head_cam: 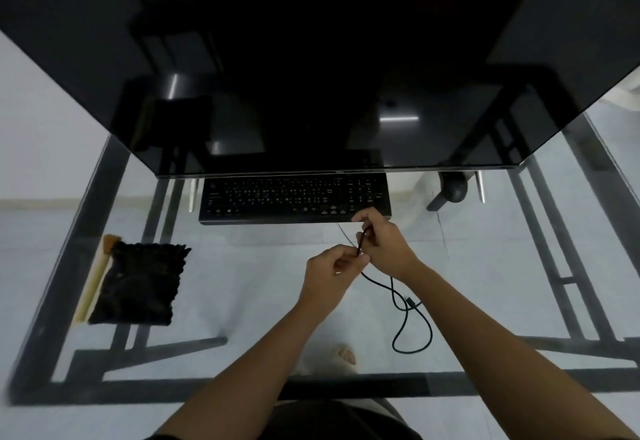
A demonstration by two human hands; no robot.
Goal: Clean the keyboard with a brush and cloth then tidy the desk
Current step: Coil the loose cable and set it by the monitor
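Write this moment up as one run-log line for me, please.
step: tidying cable | left hand: pinches cable | right hand: grips cable | keyboard: by monitor | cloth, brush: together, left on desk

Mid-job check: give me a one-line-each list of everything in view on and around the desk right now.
desk: one, clear glass on a dark frame, fills the view
monitor: one, black, screen dark, at the back, overhanging the keyboard's far edge
keyboard: one, black, centre, below the monitor
cloth: one, black, left side of the desk
brush: one, pale wooden handle, along the cloth's left edge, partly covered by it
cable: one, black, looped on the glass right of centre, upper end in both hands
dark object: one, black, under the monitor's right end; cannot tell what
foot: one, seen through the glass
left hand: pinches the cable
right hand: grips the cable, before the keyboard
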